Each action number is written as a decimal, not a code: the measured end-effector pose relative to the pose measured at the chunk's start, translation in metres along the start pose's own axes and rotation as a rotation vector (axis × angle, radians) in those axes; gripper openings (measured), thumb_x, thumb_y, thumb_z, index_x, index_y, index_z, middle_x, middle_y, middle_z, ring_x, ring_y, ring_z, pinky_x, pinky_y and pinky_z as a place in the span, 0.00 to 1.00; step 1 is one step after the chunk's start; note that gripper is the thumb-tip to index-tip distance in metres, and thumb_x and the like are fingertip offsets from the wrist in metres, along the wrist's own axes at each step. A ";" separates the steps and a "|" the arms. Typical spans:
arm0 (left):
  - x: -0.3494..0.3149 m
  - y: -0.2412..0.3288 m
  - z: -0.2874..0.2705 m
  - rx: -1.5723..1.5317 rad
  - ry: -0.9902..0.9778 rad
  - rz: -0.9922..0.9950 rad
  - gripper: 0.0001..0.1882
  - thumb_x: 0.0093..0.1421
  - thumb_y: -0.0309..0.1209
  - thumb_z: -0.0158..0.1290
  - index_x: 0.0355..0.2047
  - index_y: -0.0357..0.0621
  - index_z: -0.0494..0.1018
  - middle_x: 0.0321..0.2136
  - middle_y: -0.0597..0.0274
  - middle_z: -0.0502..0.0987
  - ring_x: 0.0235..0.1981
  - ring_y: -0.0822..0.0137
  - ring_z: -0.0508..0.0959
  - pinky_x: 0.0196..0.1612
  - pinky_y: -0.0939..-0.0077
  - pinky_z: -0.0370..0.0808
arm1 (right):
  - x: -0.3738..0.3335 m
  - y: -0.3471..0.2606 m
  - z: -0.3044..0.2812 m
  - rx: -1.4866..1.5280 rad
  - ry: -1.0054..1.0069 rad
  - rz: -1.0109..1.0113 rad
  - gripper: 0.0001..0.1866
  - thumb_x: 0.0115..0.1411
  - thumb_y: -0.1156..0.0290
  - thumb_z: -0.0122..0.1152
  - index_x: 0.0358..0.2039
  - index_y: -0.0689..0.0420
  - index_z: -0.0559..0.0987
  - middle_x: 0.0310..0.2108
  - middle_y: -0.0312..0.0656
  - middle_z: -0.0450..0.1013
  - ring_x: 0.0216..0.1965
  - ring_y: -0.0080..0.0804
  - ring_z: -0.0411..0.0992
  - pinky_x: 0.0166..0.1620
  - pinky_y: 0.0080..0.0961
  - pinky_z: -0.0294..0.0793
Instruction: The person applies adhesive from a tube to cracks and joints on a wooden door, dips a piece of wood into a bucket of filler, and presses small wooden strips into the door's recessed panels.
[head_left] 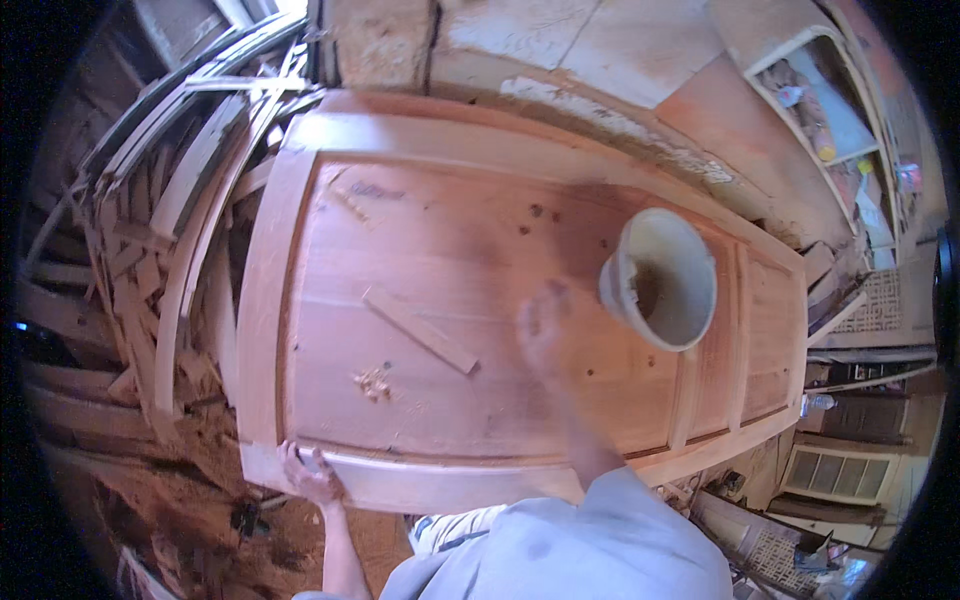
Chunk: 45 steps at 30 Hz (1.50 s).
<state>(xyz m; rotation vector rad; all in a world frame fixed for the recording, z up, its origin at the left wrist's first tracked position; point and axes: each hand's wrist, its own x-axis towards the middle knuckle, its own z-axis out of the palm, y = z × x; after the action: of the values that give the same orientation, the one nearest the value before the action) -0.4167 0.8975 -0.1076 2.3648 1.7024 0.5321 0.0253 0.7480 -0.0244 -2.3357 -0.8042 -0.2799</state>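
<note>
A large reddish wooden door (430,235) with recessed panels and a paler frame lies flat before me. At its near left corner my left hand (312,477) rests on the frame edge, fingers spread and holding nothing. Over the door's middle, my right hand (542,330) is smeared by motion; a dark patch shows at its fingers, but I cannot make out any object. Just right of that hand is a whitish bucket (690,265), tilted so its mouth shows, with something brownish inside. A thin wood strip (420,332) and a small heap of shavings (373,384) lie on the panel.
Scrap wood and long offcuts (190,240) are piled at the left. A wall (560,45) runs along the far side. At the far right stands an open shelf (850,120) holding assorted things. A clear plastic bottle (820,402) sits beyond the door's right end.
</note>
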 end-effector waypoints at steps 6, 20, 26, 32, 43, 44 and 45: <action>-0.011 -0.007 -0.003 0.034 -0.053 -0.070 0.28 0.68 0.49 0.44 0.52 0.32 0.67 0.57 0.41 0.66 0.61 0.43 0.63 0.62 0.50 0.59 | 0.221 0.102 -0.208 0.346 0.572 0.130 0.13 0.63 0.69 0.57 0.44 0.65 0.74 0.32 0.39 0.72 0.33 0.21 0.69 0.36 0.21 0.71; -0.015 -0.029 0.023 0.005 0.026 0.015 0.26 0.67 0.46 0.48 0.51 0.34 0.71 0.55 0.41 0.69 0.59 0.43 0.67 0.61 0.50 0.62 | 0.519 0.291 -0.252 -0.493 0.628 0.130 0.25 0.60 0.60 0.61 0.51 0.66 0.74 0.46 0.50 0.75 0.44 0.36 0.73 0.43 0.32 0.74; 0.016 0.011 -0.001 -0.035 0.005 -0.094 0.25 0.63 0.45 0.52 0.52 0.37 0.71 0.56 0.45 0.69 0.60 0.45 0.66 0.63 0.53 0.60 | 0.514 0.335 -0.291 -0.776 0.556 0.355 0.31 0.62 0.50 0.56 0.52 0.67 0.73 0.47 0.56 0.74 0.47 0.46 0.73 0.50 0.37 0.71; -0.001 -0.008 -0.001 0.020 0.004 -0.104 0.25 0.64 0.47 0.49 0.50 0.40 0.71 0.55 0.47 0.69 0.60 0.46 0.65 0.62 0.52 0.59 | 0.433 0.172 -0.187 -0.031 0.256 0.044 0.26 0.68 0.56 0.47 0.55 0.66 0.73 0.48 0.50 0.74 0.50 0.39 0.71 0.54 0.34 0.69; 0.013 -0.007 -0.004 -0.014 -0.040 -0.114 0.30 0.64 0.55 0.44 0.51 0.41 0.70 0.55 0.49 0.69 0.60 0.47 0.66 0.62 0.51 0.58 | 0.133 -0.118 0.207 0.945 -0.673 0.109 0.12 0.68 0.62 0.54 0.42 0.57 0.71 0.28 0.34 0.71 0.26 0.19 0.68 0.30 0.18 0.68; 0.016 -0.007 -0.004 -0.017 -0.050 -0.106 0.31 0.64 0.56 0.43 0.51 0.41 0.70 0.55 0.49 0.70 0.60 0.47 0.66 0.63 0.51 0.58 | 0.128 -0.113 0.234 0.976 -0.656 0.160 0.11 0.68 0.63 0.54 0.41 0.57 0.71 0.26 0.33 0.71 0.24 0.18 0.67 0.27 0.18 0.67; 0.015 -0.008 -0.004 -0.016 -0.059 -0.107 0.31 0.64 0.57 0.43 0.51 0.41 0.70 0.55 0.49 0.70 0.60 0.47 0.66 0.63 0.51 0.58 | 0.124 -0.123 0.249 1.008 -0.646 0.208 0.10 0.68 0.64 0.54 0.40 0.58 0.72 0.24 0.33 0.70 0.21 0.18 0.67 0.25 0.18 0.65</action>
<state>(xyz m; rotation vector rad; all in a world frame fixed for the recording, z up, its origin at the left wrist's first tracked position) -0.4210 0.9139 -0.1045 2.2407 1.7791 0.4517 0.0459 1.0403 -0.1060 -1.4821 -0.7237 0.8316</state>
